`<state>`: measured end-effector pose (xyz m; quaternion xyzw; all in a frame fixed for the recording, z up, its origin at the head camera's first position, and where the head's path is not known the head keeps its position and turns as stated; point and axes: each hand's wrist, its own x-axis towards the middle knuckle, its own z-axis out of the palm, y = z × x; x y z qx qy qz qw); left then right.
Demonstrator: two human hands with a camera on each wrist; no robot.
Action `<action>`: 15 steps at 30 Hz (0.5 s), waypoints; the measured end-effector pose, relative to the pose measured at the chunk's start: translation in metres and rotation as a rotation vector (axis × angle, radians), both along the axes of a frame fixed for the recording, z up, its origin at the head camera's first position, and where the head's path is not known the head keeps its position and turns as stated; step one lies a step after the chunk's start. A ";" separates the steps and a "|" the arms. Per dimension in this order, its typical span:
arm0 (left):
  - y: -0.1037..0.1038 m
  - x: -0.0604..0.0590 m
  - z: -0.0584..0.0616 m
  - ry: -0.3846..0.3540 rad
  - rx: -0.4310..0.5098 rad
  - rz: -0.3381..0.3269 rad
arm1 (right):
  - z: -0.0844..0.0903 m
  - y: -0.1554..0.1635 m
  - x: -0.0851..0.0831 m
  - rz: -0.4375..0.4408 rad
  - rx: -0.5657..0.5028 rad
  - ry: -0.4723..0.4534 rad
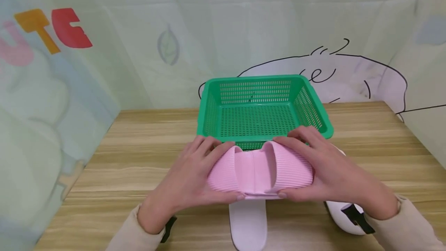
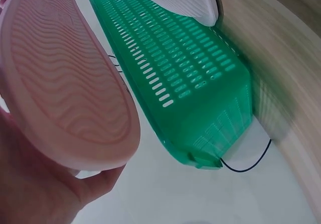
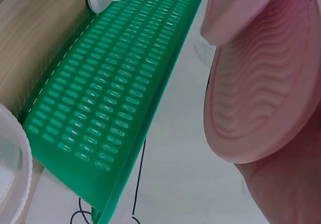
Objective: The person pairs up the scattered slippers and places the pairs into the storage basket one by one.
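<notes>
Two pink slippers with ribbed straps are held side by side above the table, their inner edges close together in the head view. My left hand [image 1: 195, 173] grips the left pink slipper [image 1: 224, 171], thumb along its near edge and fingers over the strap. The right pink slipper [image 1: 292, 167] is gripped the same way by my right hand [image 1: 331, 169]. Wavy grooves mark the pale pink sole [image 2: 75, 78] facing the left wrist camera. Below the pair, a white slipper [image 1: 248, 224] lies on the table, its far part hidden by the pink ones.
Just beyond the slippers stands a green slotted basket [image 1: 259, 139] with nothing inside. A white rounded thing [image 1: 343, 218] lies partly under my right forearm; its scalloped rim [image 3: 25, 153] shows in the right wrist view. The wooden table [image 1: 139, 158] ends at a printed cloth backdrop [image 1: 139, 49].
</notes>
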<state>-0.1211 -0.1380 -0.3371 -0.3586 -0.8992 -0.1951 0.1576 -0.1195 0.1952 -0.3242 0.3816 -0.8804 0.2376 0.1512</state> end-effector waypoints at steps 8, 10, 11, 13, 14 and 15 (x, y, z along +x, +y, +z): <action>0.002 -0.001 -0.001 0.020 0.023 -0.013 | -0.002 -0.004 -0.002 0.031 0.001 0.002; 0.002 -0.001 -0.001 0.013 0.023 -0.011 | -0.002 -0.006 -0.003 0.043 0.010 0.006; 0.002 -0.001 -0.001 0.008 0.022 -0.009 | -0.002 -0.006 -0.003 0.048 0.014 0.007; 0.001 -0.001 -0.001 -0.008 0.017 -0.004 | -0.002 -0.008 -0.004 0.056 0.021 0.012; 0.001 -0.001 -0.001 -0.015 0.015 -0.002 | -0.003 -0.008 -0.004 0.058 0.022 0.014; 0.001 -0.001 -0.001 -0.022 0.014 -0.001 | -0.003 -0.009 -0.004 0.060 0.023 0.018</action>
